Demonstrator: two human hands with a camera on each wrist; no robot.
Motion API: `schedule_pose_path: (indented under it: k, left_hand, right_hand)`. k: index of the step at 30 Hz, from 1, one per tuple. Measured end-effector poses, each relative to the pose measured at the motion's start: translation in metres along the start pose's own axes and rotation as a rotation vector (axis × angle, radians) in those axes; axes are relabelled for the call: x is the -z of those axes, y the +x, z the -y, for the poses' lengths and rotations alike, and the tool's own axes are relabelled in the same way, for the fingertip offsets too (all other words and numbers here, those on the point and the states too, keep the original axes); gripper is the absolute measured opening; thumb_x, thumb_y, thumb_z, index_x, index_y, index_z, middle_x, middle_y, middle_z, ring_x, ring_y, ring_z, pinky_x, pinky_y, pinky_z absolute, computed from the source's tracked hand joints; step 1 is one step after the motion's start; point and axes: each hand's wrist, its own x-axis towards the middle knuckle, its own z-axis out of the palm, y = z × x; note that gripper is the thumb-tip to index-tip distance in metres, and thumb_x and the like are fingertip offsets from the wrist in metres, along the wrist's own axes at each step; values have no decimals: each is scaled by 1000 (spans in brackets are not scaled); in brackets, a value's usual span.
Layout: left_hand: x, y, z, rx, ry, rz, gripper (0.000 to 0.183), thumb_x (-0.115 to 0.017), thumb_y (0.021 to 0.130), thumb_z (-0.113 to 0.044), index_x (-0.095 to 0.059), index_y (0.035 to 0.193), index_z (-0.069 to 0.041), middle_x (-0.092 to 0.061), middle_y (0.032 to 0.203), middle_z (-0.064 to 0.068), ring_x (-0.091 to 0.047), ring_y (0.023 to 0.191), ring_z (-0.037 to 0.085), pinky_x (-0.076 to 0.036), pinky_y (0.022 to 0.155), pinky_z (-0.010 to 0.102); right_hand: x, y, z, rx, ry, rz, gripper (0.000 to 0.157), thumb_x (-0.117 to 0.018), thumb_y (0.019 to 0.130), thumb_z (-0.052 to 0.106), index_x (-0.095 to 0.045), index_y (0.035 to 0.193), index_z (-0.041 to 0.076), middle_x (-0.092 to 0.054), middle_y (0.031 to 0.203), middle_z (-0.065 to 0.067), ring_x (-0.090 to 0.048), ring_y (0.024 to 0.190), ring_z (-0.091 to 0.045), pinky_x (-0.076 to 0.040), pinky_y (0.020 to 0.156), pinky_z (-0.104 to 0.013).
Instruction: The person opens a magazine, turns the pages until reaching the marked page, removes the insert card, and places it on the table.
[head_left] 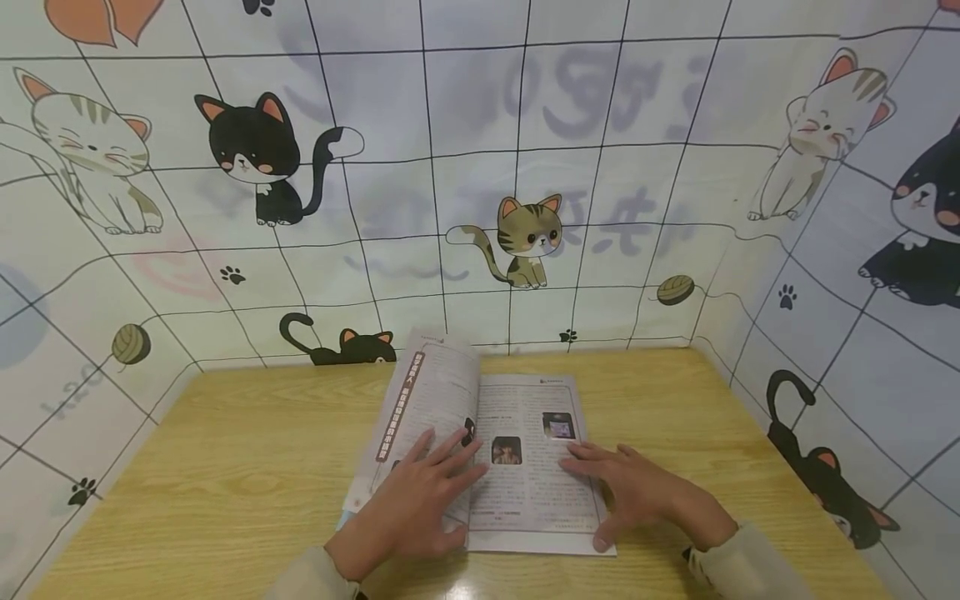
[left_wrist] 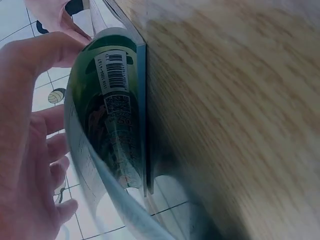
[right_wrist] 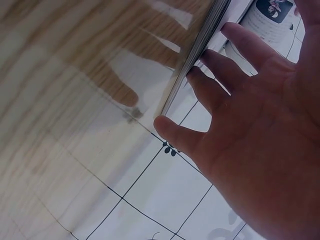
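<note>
An open magazine lies on the wooden table, printed with text and small photos. Its left-hand pages bow upward near the spine. My left hand rests on that left side with fingers spread toward the fold. In the left wrist view, the curved cover shows a barcode on its green underside, with the left fingers on the outer face. My right hand touches the right page's outer edge, fingertips on the paper and thumb near the lower corner. The right wrist view shows its straight fingers along the page stack.
The glossy wooden table extends on both sides of the magazine. A white wall covering with black grid lines and cartoon cats stands behind the table and along both sides.
</note>
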Motion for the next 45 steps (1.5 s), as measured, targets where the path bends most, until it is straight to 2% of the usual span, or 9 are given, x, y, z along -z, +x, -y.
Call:
schedule_pose_path:
  k: [4, 8, 12, 19, 27, 31, 35, 40, 45]
  left_hand:
    - [-2, -3, 0, 23, -29, 24, 61, -59, 73, -49, -57, 127, -21, -42, 142, 5, -30, 135, 27, -30, 98, 59]
    - [-3, -5, 0, 61, -63, 60, 57, -57, 75, -48, -57, 126, -21, -44, 140, 4, -33, 133, 27, -35, 92, 61]
    - [-4, -6, -1, 92, -89, 96, 57, -55, 76, -47, -56, 127, -21, -43, 141, 3, -32, 134, 27, -35, 91, 61]
    - [-5, -6, 0, 103, -120, 106, 57, -55, 76, -45, -56, 128, -21, -42, 142, 4, -29, 135, 26, -34, 92, 61]
    - [-4, -5, -2, 110, -86, 113, 57, -54, 78, -51, -57, 126, -20, -42, 142, 3, -32, 134, 27, -35, 91, 62]
    - [-3, -2, -7, 135, -72, 125, 71, -49, 76, -69, -58, 124, -18, -43, 141, 5, -34, 132, 30, -35, 90, 63]
    - [-1, 1, -12, 148, -33, 142, 92, -44, 65, -85, -58, 123, -15, -43, 141, 8, -35, 131, 32, -36, 90, 63]
    - [-3, 4, -17, 167, 0, 162, 104, -41, 57, -90, -56, 124, -13, -41, 141, 10, -32, 132, 32, -37, 88, 63]
    - [-5, 6, -19, 178, 43, 154, 103, -38, 58, -91, -58, 121, -11, -43, 139, 10, -34, 131, 30, -39, 87, 62]
  right_hand:
    - [0, 0, 1, 3, 8, 1, 106, -74, 51, 65, -39, 141, 23, -27, 150, -5, -23, 137, -30, -11, 101, -66]
    - [1, 0, 2, 3, 13, 4, 106, -75, 51, 64, -40, 141, 22, -27, 150, -6, -23, 137, -30, -11, 101, -66]
    - [2, -1, 3, 10, 5, 3, 105, -75, 51, 64, -41, 141, 21, -28, 150, -7, -24, 137, -31, -12, 101, -66]
    - [2, -2, 2, 44, -14, -17, 104, -73, 52, 65, -41, 140, 18, -29, 149, -10, -26, 135, -34, -17, 100, -66]
    - [2, 0, 1, 28, -24, -29, 99, -73, 55, 65, -44, 138, 21, -32, 148, -4, -29, 135, -29, -23, 101, -60]
    - [2, 2, 0, 31, -44, -46, 96, -71, 56, 67, -46, 137, 21, -35, 146, -3, -30, 134, -28, -26, 101, -57]
    - [2, 5, 0, 33, -58, -66, 92, -68, 58, 68, -49, 135, 22, -39, 143, -5, -35, 131, -29, -28, 100, -56]
    - [4, 9, 2, 46, -95, -117, 86, -65, 63, 68, -51, 133, 20, -45, 138, -7, -42, 126, -29, -33, 98, -54]
    - [9, 11, 7, 50, -140, -199, 87, -63, 66, 69, -47, 136, 19, -45, 139, -8, -43, 125, -27, -32, 97, -54]
